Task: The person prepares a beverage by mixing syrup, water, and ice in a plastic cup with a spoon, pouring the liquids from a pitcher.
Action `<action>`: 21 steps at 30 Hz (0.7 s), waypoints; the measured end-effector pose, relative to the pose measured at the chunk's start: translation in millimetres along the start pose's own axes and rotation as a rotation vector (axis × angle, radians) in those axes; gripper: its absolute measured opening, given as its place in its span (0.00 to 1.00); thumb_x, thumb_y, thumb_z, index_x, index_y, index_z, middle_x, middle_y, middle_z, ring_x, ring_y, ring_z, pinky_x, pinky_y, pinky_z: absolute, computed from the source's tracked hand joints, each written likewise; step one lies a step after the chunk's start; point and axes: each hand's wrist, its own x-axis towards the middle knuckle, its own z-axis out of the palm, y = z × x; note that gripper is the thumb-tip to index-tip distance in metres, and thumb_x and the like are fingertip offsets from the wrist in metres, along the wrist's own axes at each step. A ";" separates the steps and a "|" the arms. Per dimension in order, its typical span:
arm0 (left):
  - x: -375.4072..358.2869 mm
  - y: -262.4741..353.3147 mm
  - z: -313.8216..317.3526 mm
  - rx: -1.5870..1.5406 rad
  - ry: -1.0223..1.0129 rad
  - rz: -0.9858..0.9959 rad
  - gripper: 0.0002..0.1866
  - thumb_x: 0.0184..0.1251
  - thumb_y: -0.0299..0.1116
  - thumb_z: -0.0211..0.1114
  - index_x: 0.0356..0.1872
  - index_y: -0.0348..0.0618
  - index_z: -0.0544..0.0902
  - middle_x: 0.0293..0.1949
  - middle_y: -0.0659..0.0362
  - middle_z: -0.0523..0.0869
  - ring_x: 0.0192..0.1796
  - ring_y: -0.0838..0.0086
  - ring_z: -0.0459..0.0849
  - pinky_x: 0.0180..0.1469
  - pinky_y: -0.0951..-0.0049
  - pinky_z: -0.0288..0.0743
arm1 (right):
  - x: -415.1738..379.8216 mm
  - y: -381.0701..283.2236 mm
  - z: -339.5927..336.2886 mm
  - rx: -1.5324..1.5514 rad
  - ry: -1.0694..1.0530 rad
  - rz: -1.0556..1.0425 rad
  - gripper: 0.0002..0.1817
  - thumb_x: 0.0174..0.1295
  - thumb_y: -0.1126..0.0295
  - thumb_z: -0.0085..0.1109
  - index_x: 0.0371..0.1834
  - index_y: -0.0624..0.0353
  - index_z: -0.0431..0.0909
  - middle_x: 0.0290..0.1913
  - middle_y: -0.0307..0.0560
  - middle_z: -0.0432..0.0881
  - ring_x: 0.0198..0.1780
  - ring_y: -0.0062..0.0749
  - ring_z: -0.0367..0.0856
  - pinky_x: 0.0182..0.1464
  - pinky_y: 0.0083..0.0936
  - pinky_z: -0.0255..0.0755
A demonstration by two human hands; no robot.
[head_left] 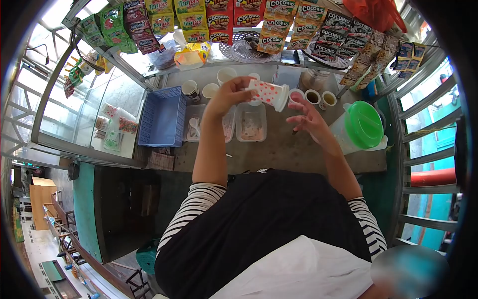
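Note:
My left hand point(230, 95) grips a white paper cup with red dots point(266, 93), tilted on its side over the counter. Its wide rim end points to the right and looks thick, like several nested rims. Just right of that rim, my right hand point(309, 119) is raised with its fingers apart and nothing in them. Small cups of pink point(297, 95), dark point(312, 96) and yellowish liquid point(328, 98) stand behind the right hand. Below the dotted cup sits a clear plastic tub point(251, 135).
A blue basket point(162, 117) stands at left, near a glass case point(112, 87) holding more cups. A pitcher with a green lid point(364, 124) stands right. Drink sachets point(219, 20) hang above. Several tubs and cups, including a white cup point(190, 89), line the counter point(298, 154).

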 end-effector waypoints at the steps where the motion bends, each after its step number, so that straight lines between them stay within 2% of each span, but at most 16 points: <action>1: -4.9 -6.5 6.2 -0.045 -0.029 -0.015 0.26 0.65 0.30 0.73 0.63 0.34 0.77 0.53 0.58 0.86 0.49 0.77 0.86 0.52 0.76 0.80 | 0.8 -3.6 9.2 0.110 0.017 -0.094 0.39 0.62 0.56 0.71 0.75 0.53 0.64 0.68 0.48 0.71 0.52 0.29 0.82 0.48 0.23 0.78; 5: -26.4 -35.0 13.7 -0.040 -0.076 -0.086 0.26 0.63 0.26 0.71 0.61 0.37 0.74 0.54 0.59 0.83 0.54 0.75 0.84 0.56 0.73 0.78 | 8.5 4.6 23.1 0.095 -0.025 -0.123 0.45 0.59 0.57 0.74 0.77 0.51 0.60 0.70 0.52 0.67 0.56 0.33 0.80 0.49 0.24 0.78; 7: -38.6 -34.0 17.8 -0.061 -0.093 -0.120 0.25 0.62 0.26 0.72 0.59 0.39 0.73 0.54 0.59 0.81 0.55 0.74 0.84 0.57 0.72 0.78 | 10.9 12.1 28.5 -0.177 0.045 -0.117 0.45 0.56 0.58 0.77 0.76 0.51 0.63 0.68 0.50 0.70 0.56 0.30 0.79 0.47 0.24 0.79; 9: -46.7 -41.8 15.9 0.039 -0.188 -0.123 0.24 0.63 0.26 0.72 0.58 0.39 0.74 0.54 0.59 0.81 0.54 0.72 0.84 0.56 0.71 0.79 | 13.1 19.8 29.7 -0.282 0.044 -0.175 0.44 0.55 0.59 0.78 0.75 0.52 0.65 0.67 0.49 0.72 0.55 0.27 0.79 0.46 0.23 0.79; 10: -48.8 -44.9 19.1 0.124 -0.164 -0.063 0.28 0.55 0.30 0.79 0.55 0.39 0.75 0.50 0.57 0.85 0.48 0.73 0.87 0.50 0.70 0.81 | 13.5 22.2 31.6 -0.389 0.041 -0.231 0.43 0.54 0.60 0.78 0.73 0.52 0.68 0.66 0.48 0.73 0.54 0.24 0.79 0.45 0.23 0.79; 11: -52.0 -47.9 21.1 0.123 -0.162 -0.066 0.28 0.55 0.30 0.79 0.55 0.39 0.75 0.50 0.57 0.85 0.48 0.73 0.87 0.50 0.70 0.81 | 12.3 25.1 34.6 -0.387 0.039 -0.229 0.43 0.54 0.60 0.78 0.73 0.52 0.68 0.66 0.48 0.73 0.54 0.24 0.79 0.45 0.23 0.79; 13: -61.7 -28.2 34.8 0.538 -0.195 -0.053 0.34 0.48 0.38 0.82 0.55 0.39 0.75 0.46 0.54 0.87 0.48 0.67 0.88 0.50 0.68 0.80 | 6.1 14.9 53.1 -0.400 -0.025 -0.123 0.40 0.52 0.59 0.79 0.70 0.52 0.73 0.65 0.47 0.75 0.52 0.23 0.79 0.44 0.22 0.79; 14: -65.0 -26.8 39.7 0.648 -0.168 0.001 0.38 0.44 0.44 0.83 0.56 0.39 0.76 0.44 0.50 0.88 0.48 0.60 0.88 0.51 0.65 0.79 | 4.7 13.7 61.1 -0.397 -0.024 -0.120 0.40 0.52 0.59 0.79 0.70 0.52 0.73 0.65 0.47 0.75 0.52 0.23 0.79 0.44 0.22 0.79; 17: -71.7 -22.2 45.3 0.649 -0.187 -0.118 0.39 0.45 0.45 0.83 0.58 0.39 0.77 0.46 0.48 0.88 0.49 0.56 0.88 0.54 0.63 0.78 | 2.0 10.4 77.3 -0.554 -0.035 -0.019 0.41 0.48 0.58 0.81 0.68 0.52 0.75 0.65 0.50 0.74 0.52 0.25 0.80 0.43 0.21 0.79; 20: -77.9 -31.1 35.1 0.623 -0.187 -0.025 0.39 0.46 0.45 0.82 0.59 0.39 0.76 0.47 0.48 0.88 0.50 0.57 0.88 0.54 0.63 0.78 | 1.3 2.0 80.4 -0.504 -0.066 -0.023 0.45 0.45 0.55 0.83 0.70 0.50 0.74 0.65 0.49 0.75 0.54 0.28 0.80 0.43 0.21 0.78; 21: -80.2 -33.9 31.4 0.625 -0.196 -0.023 0.39 0.46 0.45 0.82 0.59 0.39 0.76 0.47 0.48 0.88 0.50 0.57 0.88 0.54 0.63 0.78 | -0.6 -1.6 79.0 -0.599 -0.047 -0.114 0.47 0.45 0.56 0.83 0.71 0.50 0.72 0.65 0.45 0.75 0.54 0.29 0.81 0.45 0.24 0.78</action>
